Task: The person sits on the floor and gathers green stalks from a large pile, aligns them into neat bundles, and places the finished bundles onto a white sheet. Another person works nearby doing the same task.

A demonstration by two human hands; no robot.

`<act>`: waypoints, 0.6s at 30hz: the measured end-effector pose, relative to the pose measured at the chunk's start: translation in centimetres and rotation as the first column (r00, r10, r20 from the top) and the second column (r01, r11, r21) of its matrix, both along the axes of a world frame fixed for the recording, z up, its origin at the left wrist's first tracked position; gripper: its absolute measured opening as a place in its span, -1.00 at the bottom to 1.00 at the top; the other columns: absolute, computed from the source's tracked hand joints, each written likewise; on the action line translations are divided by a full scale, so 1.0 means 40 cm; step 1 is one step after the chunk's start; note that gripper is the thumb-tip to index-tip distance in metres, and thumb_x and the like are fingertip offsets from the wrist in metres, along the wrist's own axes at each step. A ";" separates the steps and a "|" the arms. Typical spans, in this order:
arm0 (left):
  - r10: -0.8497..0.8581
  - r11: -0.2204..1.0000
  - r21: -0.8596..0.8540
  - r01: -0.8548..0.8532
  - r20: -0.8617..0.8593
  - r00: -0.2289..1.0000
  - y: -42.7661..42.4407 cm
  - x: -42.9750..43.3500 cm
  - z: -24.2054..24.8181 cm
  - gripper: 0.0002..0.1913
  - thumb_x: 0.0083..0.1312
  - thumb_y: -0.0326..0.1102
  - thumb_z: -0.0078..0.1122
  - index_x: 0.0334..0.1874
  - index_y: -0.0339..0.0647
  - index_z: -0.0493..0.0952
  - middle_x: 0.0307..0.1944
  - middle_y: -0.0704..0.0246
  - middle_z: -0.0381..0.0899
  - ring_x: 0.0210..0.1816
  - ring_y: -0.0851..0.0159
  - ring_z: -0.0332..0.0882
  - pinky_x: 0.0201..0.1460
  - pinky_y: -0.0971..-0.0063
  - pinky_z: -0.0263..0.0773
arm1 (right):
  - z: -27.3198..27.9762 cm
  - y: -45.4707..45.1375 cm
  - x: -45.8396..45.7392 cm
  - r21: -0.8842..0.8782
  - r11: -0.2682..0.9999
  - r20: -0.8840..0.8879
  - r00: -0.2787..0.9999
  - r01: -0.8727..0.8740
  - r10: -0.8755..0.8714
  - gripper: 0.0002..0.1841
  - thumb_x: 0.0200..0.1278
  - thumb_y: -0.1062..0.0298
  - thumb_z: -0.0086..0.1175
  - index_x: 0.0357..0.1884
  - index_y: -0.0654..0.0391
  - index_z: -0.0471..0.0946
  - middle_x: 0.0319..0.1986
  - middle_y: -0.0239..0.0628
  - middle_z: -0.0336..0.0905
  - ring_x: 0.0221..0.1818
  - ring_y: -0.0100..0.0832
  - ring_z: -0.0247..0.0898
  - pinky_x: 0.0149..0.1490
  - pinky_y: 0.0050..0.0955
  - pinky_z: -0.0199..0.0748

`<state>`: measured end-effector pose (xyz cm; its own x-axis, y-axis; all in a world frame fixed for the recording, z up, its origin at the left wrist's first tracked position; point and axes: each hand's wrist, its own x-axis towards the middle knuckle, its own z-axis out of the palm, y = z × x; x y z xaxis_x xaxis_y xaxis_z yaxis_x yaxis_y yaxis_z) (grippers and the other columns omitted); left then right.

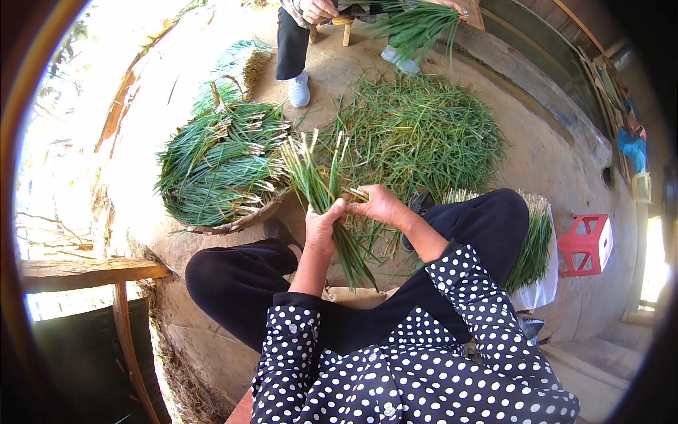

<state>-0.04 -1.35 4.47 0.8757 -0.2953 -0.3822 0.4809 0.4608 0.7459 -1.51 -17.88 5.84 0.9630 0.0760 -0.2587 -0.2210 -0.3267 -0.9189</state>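
Note:
My left hand (321, 229) grips a bunch of long green stalks (312, 183), perhaps garlic chives, around its middle. Their pale stem ends point up and away from me, and the leaf tips hang down between my knees. Close against it, my right hand (382, 205) pinches a few pale-ended stalks (358, 195) between thumb and fingers. Beyond my left hand lies a shallow woven basket (233, 228) stacked with neat bundles (222, 159), cut ends facing right. Ahead of my right hand spreads a large loose heap of green leaves (424, 132) on the ground.
Another person's hand (319, 9) and legs are at the top, with a bunch of greens (424, 26) held there. More bundles (233, 69) lie behind the basket. At right, upright bundles (535, 244) rest on white sheeting beside a red plastic stool (585, 245). A wooden rail (95, 273) stands left.

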 end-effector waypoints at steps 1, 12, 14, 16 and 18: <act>0.001 0.999 0.042 -0.001 0.001 1.000 -0.002 -0.001 0.000 -0.72 0.10 -0.43 0.40 -0.18 -0.21 0.50 -0.41 0.42 0.60 -0.53 0.48 0.44 -0.46 0.59 0.35 | -0.001 -0.001 -0.001 -0.147 0.989 0.004 1.000 0.004 -0.003 -0.43 -0.01 -0.11 0.34 -0.13 0.20 0.60 -0.35 -0.19 0.66 -0.31 -0.29 0.60 -0.19 -0.37 0.52; -0.090 0.995 -0.033 0.090 -0.022 0.996 0.014 0.005 -0.011 -0.77 0.19 -0.40 0.31 -0.17 -0.20 0.46 -0.34 0.31 0.63 -0.48 0.46 0.46 -0.42 0.60 0.40 | 0.051 -0.115 0.043 0.268 0.822 -0.135 0.864 0.503 -0.485 -0.67 0.19 0.04 0.25 -0.38 0.11 0.49 -0.53 -0.51 0.43 -0.60 -0.65 0.22 -0.52 -0.61 0.28; -0.191 0.981 0.003 0.192 -0.043 0.981 0.012 -0.005 -0.008 -0.77 0.24 -0.33 0.27 -0.15 -0.20 0.46 -0.34 0.32 0.62 -0.48 0.47 0.45 -0.41 0.60 0.40 | 0.059 -0.122 0.047 0.463 0.685 -0.236 0.823 0.563 -0.516 -0.70 0.20 0.05 0.24 -0.32 0.08 0.51 -0.65 -0.65 0.22 -0.70 -0.71 0.05 -0.58 -0.65 0.14; -0.224 0.973 0.032 0.227 -0.060 0.973 0.001 -0.023 -0.008 -0.76 0.28 -0.23 0.23 -0.12 -0.17 0.46 -0.33 0.31 0.62 -0.49 0.48 0.44 -0.41 0.60 0.40 | 0.061 -0.111 0.051 0.609 0.656 -0.259 0.894 0.445 -0.365 -0.70 0.22 0.07 0.22 -0.23 0.10 0.55 -0.67 -0.63 0.23 -0.69 -0.72 0.06 -0.58 -0.66 0.15; -0.224 0.973 0.035 0.228 -0.102 0.969 -0.001 -0.029 -0.009 -0.78 0.30 -0.23 0.22 -0.13 -0.16 0.46 -0.31 0.31 0.62 -0.49 0.48 0.44 -0.42 0.61 0.41 | 0.060 -0.097 0.057 0.545 0.742 -0.223 0.921 0.390 -0.320 -0.71 0.26 0.11 0.17 -0.25 0.15 0.56 -0.67 -0.59 0.24 -0.70 -0.73 0.09 -0.61 -0.69 0.16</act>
